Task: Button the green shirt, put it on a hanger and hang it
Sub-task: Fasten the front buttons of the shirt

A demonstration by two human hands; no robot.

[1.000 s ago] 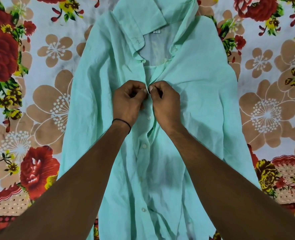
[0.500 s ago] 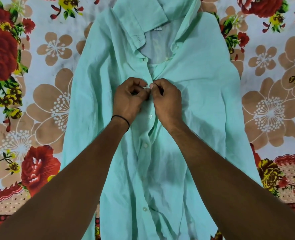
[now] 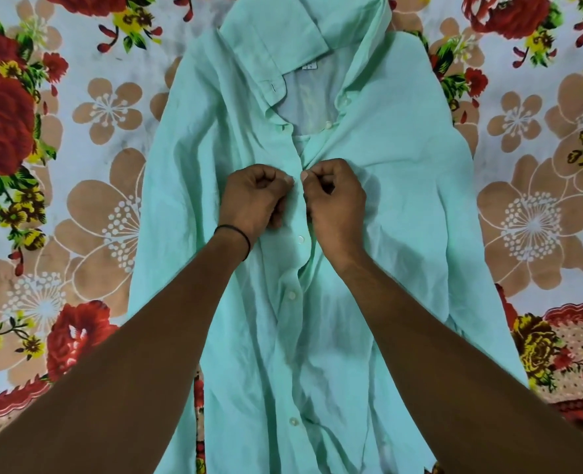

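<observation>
The green shirt (image 3: 403,206) lies flat, front up, collar at the far end, on a flowered sheet. Its lower buttons are closed down the placket; the collar and the top of the front lie open. My left hand (image 3: 252,196) pinches the left edge of the placket at chest height. My right hand (image 3: 334,196) pinches the right edge just across from it, thumbs almost touching over a button spot. The button between the fingertips is hidden. No hanger is in view.
The flowered bedsheet (image 3: 78,165) spreads out on both sides of the shirt. A black band sits on my left wrist (image 3: 233,234). Both forearms reach over the lower half of the shirt.
Both hands stay at the same button spot on the placket. The fingertips have drawn slightly apart, and the fabric between them lies flatter.
</observation>
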